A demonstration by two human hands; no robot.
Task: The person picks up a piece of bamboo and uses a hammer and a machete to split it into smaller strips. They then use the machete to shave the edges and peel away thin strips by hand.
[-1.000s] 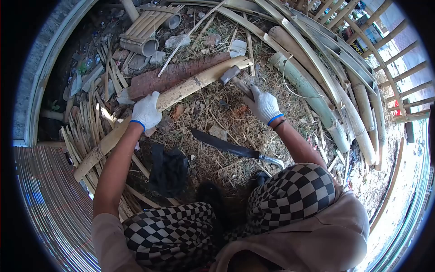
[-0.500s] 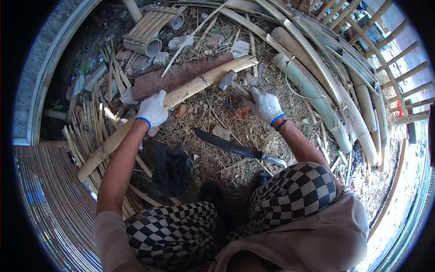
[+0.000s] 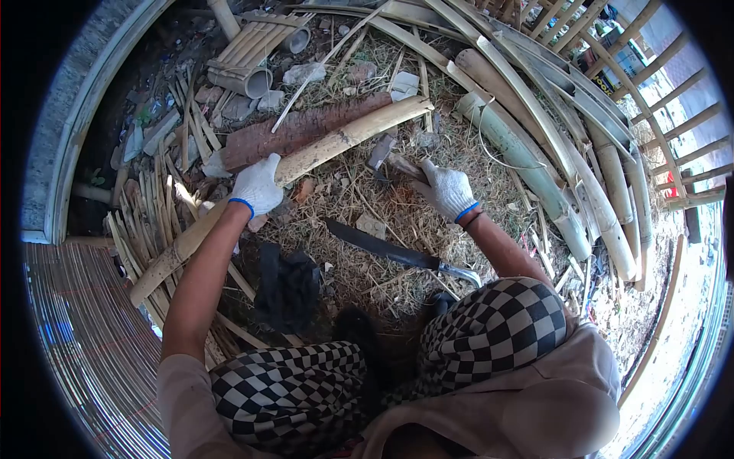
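Note:
My left hand (image 3: 258, 183), in a white glove with a blue cuff, is closed on a long split bamboo piece (image 3: 329, 149). This piece slants from the lower left up to the right, its upper part beside a reddish-brown slab (image 3: 306, 128). In my gloved right hand (image 3: 449, 188) is the wooden handle of a hammer (image 3: 381, 151). The hammer's metal head is just below the bamboo, apart from it. A dark-bladed machete (image 3: 382, 246) lies on the straw-covered ground between my hands and my knees.
A black cloth (image 3: 287, 287) lies left of the machete. Thin bamboo strips (image 3: 153, 222) are heaped at the left. Thick bamboo poles (image 3: 527, 164) lie at the right, near a bamboo lattice (image 3: 673, 115). A small bamboo bench (image 3: 256, 46) stands at the upper left.
My right hand and the hammer have moved slightly down, so the hammer head is farther from the bamboo. My left hand has kept its hold.

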